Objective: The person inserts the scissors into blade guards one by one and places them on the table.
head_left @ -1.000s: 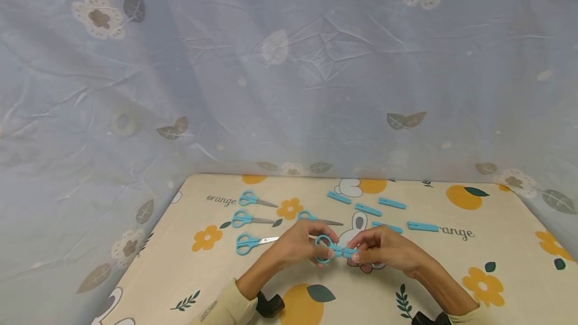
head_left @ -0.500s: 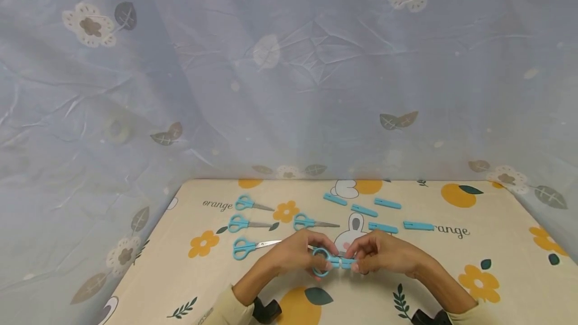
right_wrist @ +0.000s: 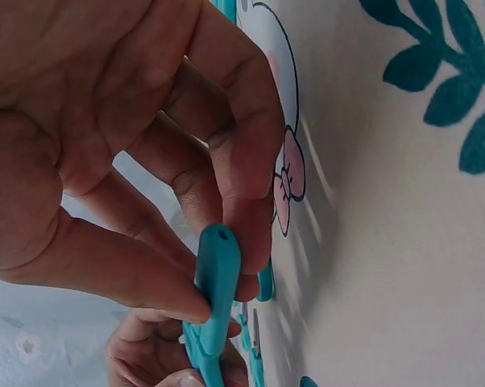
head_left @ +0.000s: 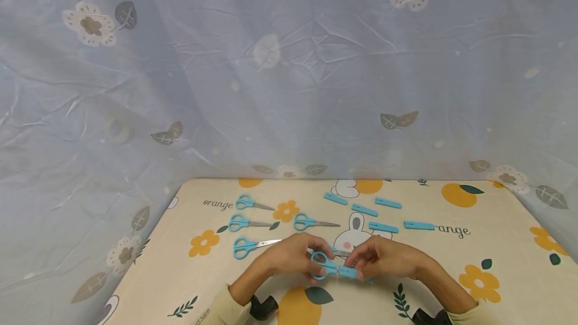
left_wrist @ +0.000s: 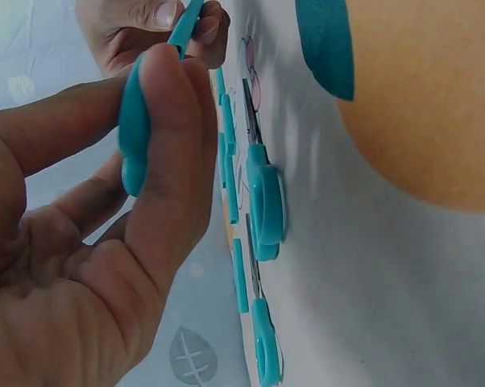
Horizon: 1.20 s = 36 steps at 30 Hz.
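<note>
On the left of the blue-handled scissors (head_left: 331, 268), the left hand (head_left: 294, 255) pinched their handles (left_wrist: 134, 114), apparently for steadiness; on their right, the right hand (head_left: 392, 260) pinched the blade cover (head_left: 347, 272), seemingly to align both.

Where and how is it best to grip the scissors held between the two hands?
Likely best: pinch the scissors by their handle loops, from the left. The wide loops face that way, while the blue cap in the right hand sits in line at the other end.
</note>
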### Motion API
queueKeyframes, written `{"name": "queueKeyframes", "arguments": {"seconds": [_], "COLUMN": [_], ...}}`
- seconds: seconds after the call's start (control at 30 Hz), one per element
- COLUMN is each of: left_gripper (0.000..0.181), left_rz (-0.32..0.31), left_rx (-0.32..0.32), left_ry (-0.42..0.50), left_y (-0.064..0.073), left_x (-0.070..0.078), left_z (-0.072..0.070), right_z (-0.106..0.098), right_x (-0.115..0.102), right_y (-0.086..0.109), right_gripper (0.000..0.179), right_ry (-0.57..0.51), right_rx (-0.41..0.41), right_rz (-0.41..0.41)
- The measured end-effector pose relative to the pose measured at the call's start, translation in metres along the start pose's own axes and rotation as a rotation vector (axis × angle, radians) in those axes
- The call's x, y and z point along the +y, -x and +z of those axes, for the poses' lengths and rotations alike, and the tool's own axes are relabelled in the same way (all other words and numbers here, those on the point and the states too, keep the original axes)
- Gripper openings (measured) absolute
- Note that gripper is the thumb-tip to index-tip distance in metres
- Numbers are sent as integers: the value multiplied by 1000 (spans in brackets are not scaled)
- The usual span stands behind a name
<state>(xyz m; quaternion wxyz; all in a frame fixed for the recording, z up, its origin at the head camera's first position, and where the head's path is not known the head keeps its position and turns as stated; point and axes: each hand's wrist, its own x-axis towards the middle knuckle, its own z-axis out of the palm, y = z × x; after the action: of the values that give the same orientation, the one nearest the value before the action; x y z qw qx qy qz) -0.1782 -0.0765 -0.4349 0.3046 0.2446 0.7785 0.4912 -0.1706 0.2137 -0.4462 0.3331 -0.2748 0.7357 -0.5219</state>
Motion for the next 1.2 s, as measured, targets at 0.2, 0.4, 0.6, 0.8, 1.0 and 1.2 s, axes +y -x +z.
{"name": "queueKeyframes", "arguments": {"seconds": [0.2, 0.4, 0.6, 0.8, 1.0, 1.2], "left_gripper": [24, 23, 22, 23, 24, 26], "left_rz": [2, -12, -24, -25, -29, -2], "left_rx": [-16, -36, -37, -25, -34, -36], "left_ry": [-120, -162, -232, -266, -315, -397], "left_y": [1, 1, 4, 6, 5, 3], "left_x": [-1, 2, 5, 6, 7, 4], "left_z": [0, 1, 3, 4, 5, 6], "right_z": [2, 3, 6, 9, 10, 13], "right_x": [-1, -3, -2, -1, -1, -2], "right_y": [0, -2, -2, -2, -3, -4], "right_gripper": [26, 22, 18, 16, 14, 13], "right_ry": [36, 56, 56, 76, 108, 143], "right_rx": [17, 23, 12, 27, 45, 66], "right_rz": [25, 73, 74, 85, 111, 129]}}
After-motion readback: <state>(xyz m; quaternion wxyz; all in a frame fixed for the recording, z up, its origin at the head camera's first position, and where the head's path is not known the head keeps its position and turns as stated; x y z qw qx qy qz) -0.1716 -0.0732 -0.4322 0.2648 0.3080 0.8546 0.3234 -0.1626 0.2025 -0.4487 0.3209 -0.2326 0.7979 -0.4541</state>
